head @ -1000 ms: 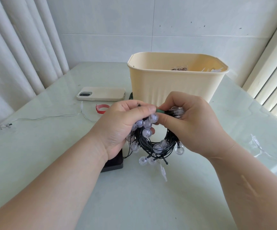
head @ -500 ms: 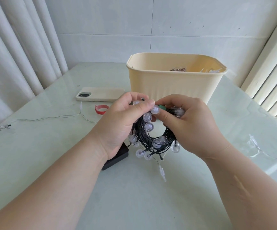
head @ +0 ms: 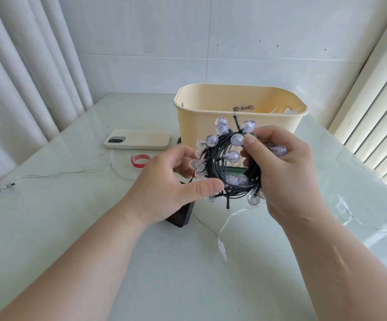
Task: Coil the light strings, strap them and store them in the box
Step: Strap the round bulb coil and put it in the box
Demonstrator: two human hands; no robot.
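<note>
Your right hand (head: 287, 172) is pinching the coil (head: 220, 163) and, apparently, a strap (head: 254, 136); your left hand (head: 171, 184) is loosely holding its left side. You are risking loops springing apart if the strap slips.

There is only one view, from a wide-angle camera worn on the head of the person. It faces forward and down, along both forearms. The left hand (head: 171, 181), the right hand (head: 285, 172) and the coiled light string (head: 213, 163) sit in the middle, very near to the lens. The cream box (head: 192, 126) stands just behind them, and the pale table (head: 72, 205) runs far to the tiled wall (head: 257, 54)
</note>
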